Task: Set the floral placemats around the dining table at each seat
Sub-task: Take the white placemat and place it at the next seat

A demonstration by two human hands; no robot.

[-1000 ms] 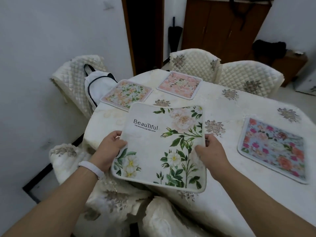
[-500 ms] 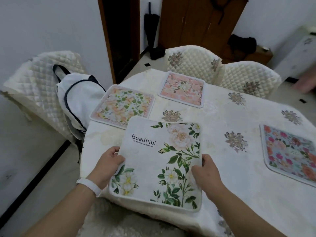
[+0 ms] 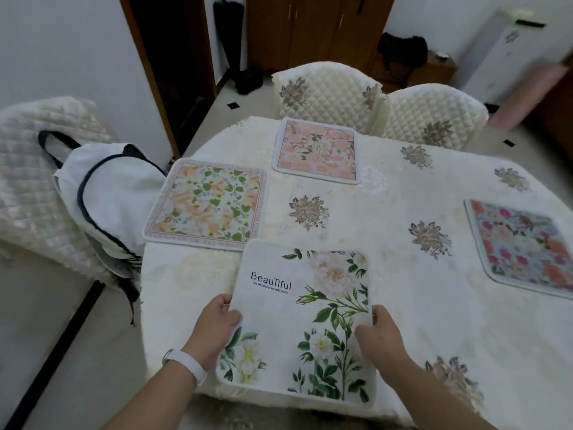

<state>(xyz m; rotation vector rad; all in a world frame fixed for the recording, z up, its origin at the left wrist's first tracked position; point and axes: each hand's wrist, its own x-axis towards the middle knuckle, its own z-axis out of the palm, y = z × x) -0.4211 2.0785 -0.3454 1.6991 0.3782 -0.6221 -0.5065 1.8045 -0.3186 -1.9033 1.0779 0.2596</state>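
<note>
Left hand [image 3: 214, 324] and right hand [image 3: 379, 338] grip the white placemat [image 3: 302, 321] by opposite edges, keeping it flat and square to the surface [image 3: 372, 243] edge.

The table [image 3: 387, 218] has a cream cloth [image 3: 366, 274] over it, with small brown flower shapes sewn on. Four mats lie on the cloth. A pink mat [image 3: 317, 150] is at the far edge. A green and orange mat [image 3: 206, 202] is at the left side, near the pink one but apart from it. A blue mat [image 3: 524, 246] with red flowers is at the right, partly cut off by the frame. A white mat [image 3: 302, 324] with the word "Beautiful" is at the near edge, its far corner just beside the green mat.
</note>
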